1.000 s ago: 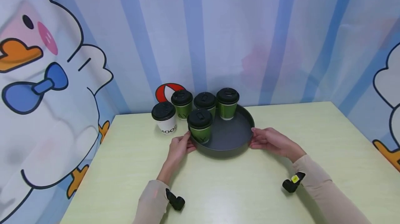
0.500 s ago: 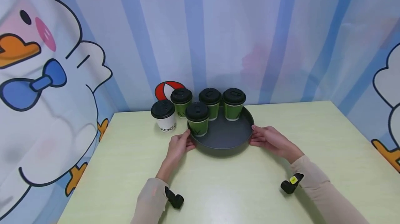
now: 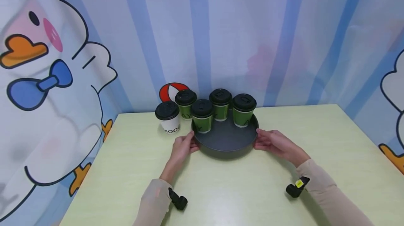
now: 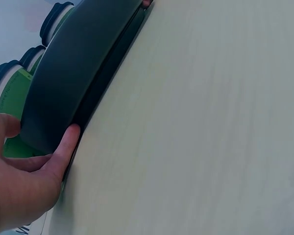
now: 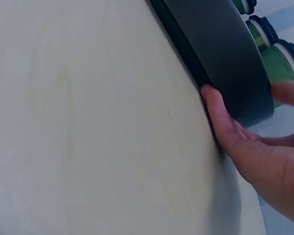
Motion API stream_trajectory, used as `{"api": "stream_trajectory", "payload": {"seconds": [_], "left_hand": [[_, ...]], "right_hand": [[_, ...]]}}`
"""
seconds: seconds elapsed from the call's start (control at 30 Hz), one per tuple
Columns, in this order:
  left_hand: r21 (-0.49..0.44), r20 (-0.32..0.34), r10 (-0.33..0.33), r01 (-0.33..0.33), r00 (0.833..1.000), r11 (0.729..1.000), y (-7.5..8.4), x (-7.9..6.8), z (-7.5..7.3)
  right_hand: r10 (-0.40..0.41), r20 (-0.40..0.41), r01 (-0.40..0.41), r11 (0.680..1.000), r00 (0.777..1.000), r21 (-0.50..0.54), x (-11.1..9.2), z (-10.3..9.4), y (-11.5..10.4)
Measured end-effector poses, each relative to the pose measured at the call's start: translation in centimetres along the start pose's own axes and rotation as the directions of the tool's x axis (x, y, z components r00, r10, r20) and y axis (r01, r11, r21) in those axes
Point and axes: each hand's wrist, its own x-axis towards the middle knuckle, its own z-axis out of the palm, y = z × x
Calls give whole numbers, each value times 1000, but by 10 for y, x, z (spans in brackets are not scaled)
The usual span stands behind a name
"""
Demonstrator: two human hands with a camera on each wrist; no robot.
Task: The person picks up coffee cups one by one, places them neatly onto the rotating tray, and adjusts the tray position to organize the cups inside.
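A round dark grey tray (image 3: 228, 141) with a low wall sits toward the back of the table. Three green paper cups with black lids stand upright in it: a left one (image 3: 202, 122), a back one (image 3: 221, 111) and a right one (image 3: 242, 117). My left hand (image 3: 182, 148) grips the tray's left side, thumb at the rim and fingers at the lower edge. On the opposite side my right hand (image 3: 277, 143) holds it the same way. In the left wrist view, a fingertip (image 4: 72, 131) presses near the tray's bottom edge.
Left of the tray, a white paper cup (image 3: 170, 125) with a black lid stands on the pale table (image 3: 233, 194). Another green lidded cup (image 3: 186, 111) is behind it, near the cartoon-printed backdrop (image 3: 233, 36). A small black camera sits on each wrist.
The three cups in the tray have swung clockwise: the left one went back, the back one moved right, the right one moved right and forward. Both hands stay at the tray's sides.
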Motion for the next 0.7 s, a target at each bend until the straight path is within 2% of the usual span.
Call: {"api": "stream_trajectory", "payload": {"seconds": [0.1,0.2,0.4,0.47,0.53,0.6,0.63,0.67,0.7], "left_hand": [[10,3,1,-1,1000,1000,1,1,1],[19,-6,3,-3,1000,1000,2,3,1],[13,-3,21,-21,1000,1000,0,-1,-1],[48,-8,44,-43,999,998,1,-2,-5],[139,-42,93,-86,995,987,2,-5,-12],[274,-109,175,-140,978,952,4,-8,-21],[343,-155,231,-167,961,925,5,-9,-25],[402,-206,292,-191,934,895,6,-9,-30],[446,-255,357,-218,899,868,8,-10,-35]], "right_hand": [[14,36,-13,1000,999,-17,-1,-2,0],[-13,51,15,1000,999,-28,-1,-3,1],[-56,13,57,998,998,-31,-1,1,5],[-63,11,64,997,998,-35,0,1,5],[-63,9,63,998,998,-28,1,2,5],[-63,15,63,998,998,-23,1,2,5],[-62,11,63,998,998,-17,1,2,5],[-65,15,66,998,998,-11,0,2,5],[-66,11,66,998,998,-6,0,2,5]]}}
